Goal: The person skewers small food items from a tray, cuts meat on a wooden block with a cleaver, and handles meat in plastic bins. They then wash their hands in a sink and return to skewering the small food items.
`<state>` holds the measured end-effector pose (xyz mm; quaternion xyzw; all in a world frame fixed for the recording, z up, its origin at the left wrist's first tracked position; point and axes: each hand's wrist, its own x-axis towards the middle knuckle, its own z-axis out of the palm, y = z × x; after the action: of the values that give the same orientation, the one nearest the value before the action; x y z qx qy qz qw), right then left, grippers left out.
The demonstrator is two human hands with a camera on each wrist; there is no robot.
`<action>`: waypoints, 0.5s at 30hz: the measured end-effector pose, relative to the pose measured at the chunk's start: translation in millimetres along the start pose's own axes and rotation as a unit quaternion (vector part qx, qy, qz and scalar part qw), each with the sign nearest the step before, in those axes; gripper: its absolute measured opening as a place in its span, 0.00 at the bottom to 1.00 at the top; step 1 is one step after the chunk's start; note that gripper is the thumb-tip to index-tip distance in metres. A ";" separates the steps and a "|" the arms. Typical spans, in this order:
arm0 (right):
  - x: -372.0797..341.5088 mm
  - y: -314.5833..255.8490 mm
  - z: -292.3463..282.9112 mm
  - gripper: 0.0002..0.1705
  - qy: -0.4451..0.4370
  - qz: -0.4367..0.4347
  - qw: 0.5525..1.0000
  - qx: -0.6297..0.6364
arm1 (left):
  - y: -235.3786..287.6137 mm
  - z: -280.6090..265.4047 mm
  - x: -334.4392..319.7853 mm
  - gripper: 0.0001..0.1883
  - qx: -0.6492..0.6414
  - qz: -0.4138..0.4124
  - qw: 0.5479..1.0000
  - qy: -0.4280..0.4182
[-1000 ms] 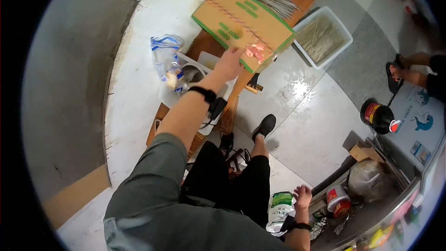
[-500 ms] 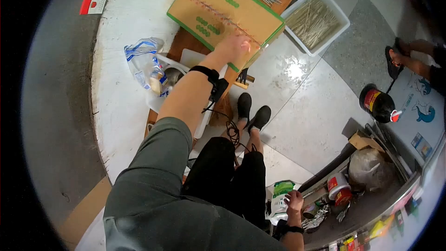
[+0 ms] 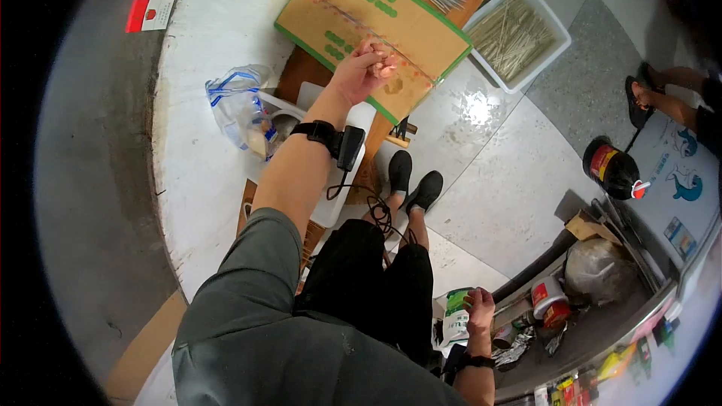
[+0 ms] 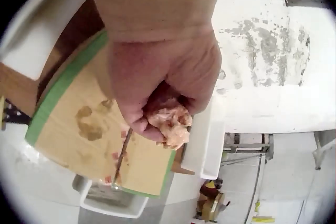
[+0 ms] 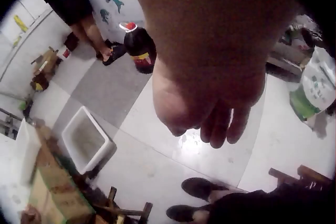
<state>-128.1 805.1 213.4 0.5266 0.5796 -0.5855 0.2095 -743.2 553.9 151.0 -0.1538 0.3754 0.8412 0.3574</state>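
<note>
Raw meat: long axis apparently outward from the grip. Left hand curled round it, over carton. Right hand hangs loose.

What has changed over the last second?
The left hand has picked up the meat near the edge of the carton and drawn it leftward in the head view, exposing a damp stain. The right hand stays empty; the white tub and dark bottle stayed put.
</note>
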 end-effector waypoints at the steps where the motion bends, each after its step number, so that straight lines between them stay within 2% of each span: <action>1: -3.0 -6.2 0.5 0.20 0.001 0.000 1.000 -0.002 | -1.3 -0.9 1.2 0.07 -0.029 0.009 0.998 -0.046; 2: -8.3 -25.4 3.4 0.20 0.021 0.061 0.996 0.058 | -1.8 0.5 0.8 0.05 -0.059 0.020 0.994 -0.093; 3: -12.2 -41.2 3.5 0.20 0.041 0.118 0.985 0.119 | -0.7 3.7 -2.7 0.05 -0.061 0.023 0.993 -0.096; 4: -15.9 -48.5 -1.3 0.20 0.044 0.110 0.986 0.119 | 0.5 10.9 -11.1 0.05 -0.067 0.021 0.995 -0.069; 6: -23.6 -62.6 -15.1 0.19 0.041 0.110 0.992 0.041 | 2.4 37.4 -26.9 0.06 -0.081 0.015 0.996 -0.036; 7: -27.3 -59.9 -21.7 0.19 0.067 0.086 0.991 0.082 | 4.7 57.8 -24.8 0.06 -0.086 0.013 0.996 -0.035; 9: -37.5 -82.8 -36.2 0.21 0.119 0.094 0.985 0.081 | 10.7 99.6 -16.6 0.07 -0.090 0.007 0.995 -0.041; 10: -32.2 -83.6 -52.0 0.21 0.106 0.104 0.981 0.124 | 14.4 108.5 -17.9 0.06 -0.101 0.009 0.984 -0.146; 13: -25.8 -129.4 -83.4 0.19 0.146 0.117 0.967 0.175 | 33.7 203.5 -23.4 0.11 -0.057 0.006 0.996 -0.063; 15: -22.0 -163.7 -106.1 0.20 0.161 0.082 0.958 0.223 | 35.7 248.9 -12.2 0.10 -0.063 0.012 0.996 -0.067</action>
<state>-220.7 931.8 331.3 0.6927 0.4153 -0.5884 0.0376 -757.9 716.0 343.0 -0.1148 0.2993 0.8758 0.3608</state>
